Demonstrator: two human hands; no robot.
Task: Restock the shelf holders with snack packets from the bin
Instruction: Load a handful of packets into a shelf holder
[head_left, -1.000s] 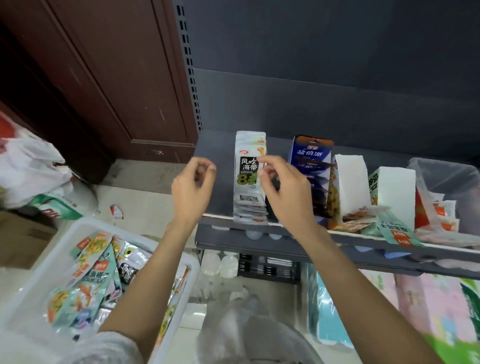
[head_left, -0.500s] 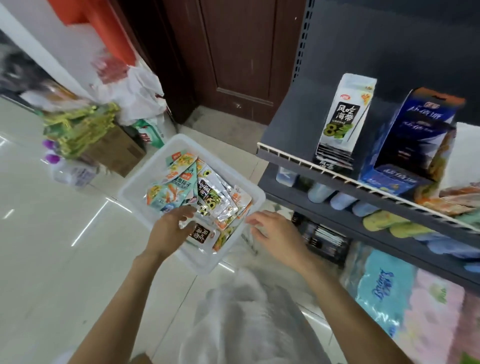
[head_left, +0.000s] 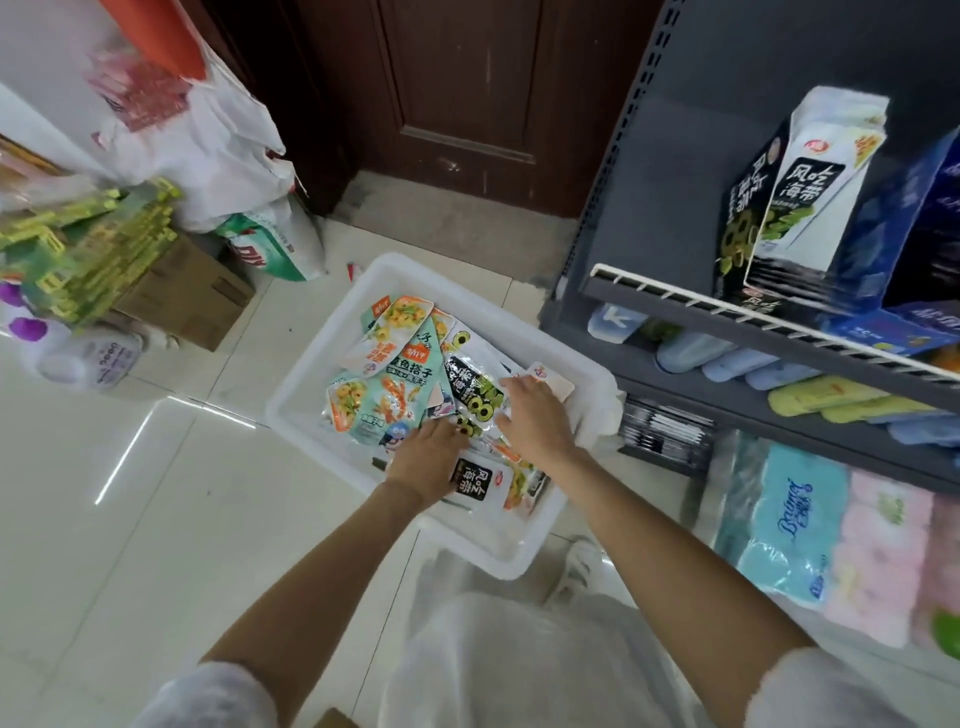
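Two hands work inside one white bin (head_left: 311, 384) on the pale tiled floor (head_left: 156, 519). The left hand (head_left: 426, 457) lies palm-down on the snack packets (head_left: 379, 384), fingers loosely together; whether it pinches one I cannot tell. The right hand (head_left: 535, 415) rests flat on a black-and-white packet (head_left: 470, 387), fingers spread. The heaped packets overlap too much to count. To the right stands one grey shelf (head_left: 675, 306) bearing one filled holder (head_left: 810, 208). Behind are a brown door (head_left: 467, 78), one cardboard box (head_left: 192, 296) and white bags (head_left: 208, 145).
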